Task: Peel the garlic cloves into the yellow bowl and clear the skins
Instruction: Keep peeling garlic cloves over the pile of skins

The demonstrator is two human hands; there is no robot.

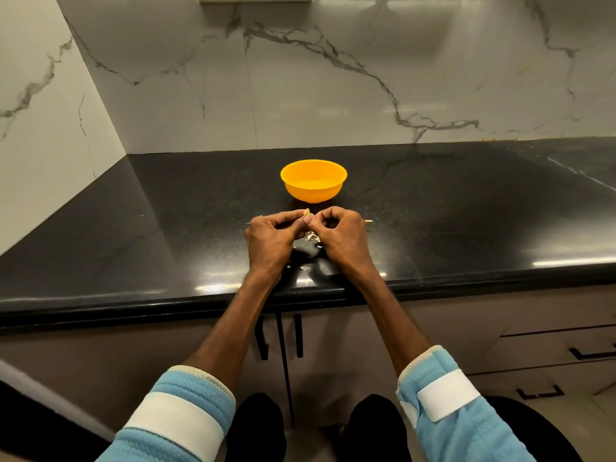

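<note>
Fingers (pixel 293 217) of the left hand (pixel 271 236) are curled in, with thumb and forefinger clamped on a small pale clove (pixel 307 212) that sticks up past the fingertips. The right hand (pixel 340 235) sits just beside it at 3 o'clock, knuckles up and fingers bent. Its thumb and forefinger tips are drawn together right against the clove, though the view is too small to tell whether they nip its skin or only touch it. Both hands hover low over a black counter (pixel 466 211), wrists near its front edge.

At 12 o'clock from the hands, near but apart from them, stands the yellow bowl (pixel 311 191), upright; what lies inside it cannot be made out. Loose skins (pixel 311 235) lie on the counter in the gap between the two hands, at 6 o'clock from the clove, and a few more flakes lie farther toward the edge. One thin scrap (pixel 368 221) rests at 3 o'clock from the right hand.

Blue sleeves (pixel 186 405) with white bands cover the forearms. A veined marble wall (pixel 333 78) rises behind the counter.
</note>
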